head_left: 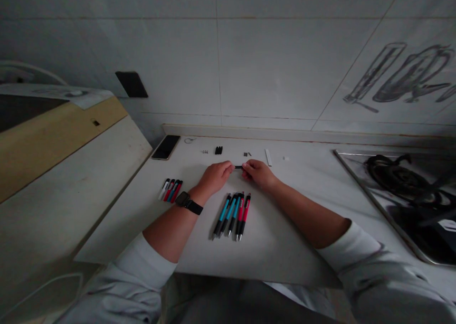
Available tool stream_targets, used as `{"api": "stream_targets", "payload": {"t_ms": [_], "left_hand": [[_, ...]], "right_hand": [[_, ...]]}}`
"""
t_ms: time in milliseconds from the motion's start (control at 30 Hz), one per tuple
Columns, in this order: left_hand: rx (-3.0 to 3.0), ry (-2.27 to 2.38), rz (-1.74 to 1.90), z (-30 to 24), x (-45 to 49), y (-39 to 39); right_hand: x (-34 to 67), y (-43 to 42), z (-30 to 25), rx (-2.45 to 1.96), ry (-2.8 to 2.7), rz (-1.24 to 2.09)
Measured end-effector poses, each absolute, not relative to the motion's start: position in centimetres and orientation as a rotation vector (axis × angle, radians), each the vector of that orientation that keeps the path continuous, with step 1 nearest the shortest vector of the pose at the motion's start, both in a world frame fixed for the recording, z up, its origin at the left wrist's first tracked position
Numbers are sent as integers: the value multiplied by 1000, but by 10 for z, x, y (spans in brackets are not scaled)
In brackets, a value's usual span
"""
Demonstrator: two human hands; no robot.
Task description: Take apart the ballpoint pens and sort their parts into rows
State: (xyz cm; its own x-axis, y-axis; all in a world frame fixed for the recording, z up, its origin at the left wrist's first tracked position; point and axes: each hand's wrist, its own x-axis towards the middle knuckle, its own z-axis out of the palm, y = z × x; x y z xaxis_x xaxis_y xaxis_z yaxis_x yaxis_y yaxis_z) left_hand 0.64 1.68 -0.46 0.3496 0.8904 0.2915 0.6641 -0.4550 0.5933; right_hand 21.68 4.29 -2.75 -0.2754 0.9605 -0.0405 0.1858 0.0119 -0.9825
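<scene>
Both hands, the left hand (213,177) and right hand (257,172), pinch a short black pen part (238,166) mid-counter, with bare white countertop (285,229) around. Five assembled blue and red pens (232,215) lie nearer; four shorter pen barrels (170,190) lie left.

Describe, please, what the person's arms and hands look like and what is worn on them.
Both arms wear light grey-white long sleeves pushed up towards the elbows, leaving the forearms bare. The left wrist carries a black smartwatch with a dark rectangular face on a black strap. The left hand and right hand are bare, with no gloves or visible rings.
</scene>
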Motion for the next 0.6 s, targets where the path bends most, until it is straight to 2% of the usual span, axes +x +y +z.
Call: {"api": "stream_targets", "payload": {"t_ms": [333, 467, 600], "left_hand": [[1904, 1332, 997, -7, 9, 20], [1923, 1356, 998, -5, 10, 19], [1914, 1371, 983, -6, 8, 20]], "right_hand": [[208, 40, -23, -981, -1546, 1271], [205, 36, -20, -1046, -1629, 1332], [204, 33, -18, -1073, -1717, 1246]]}}
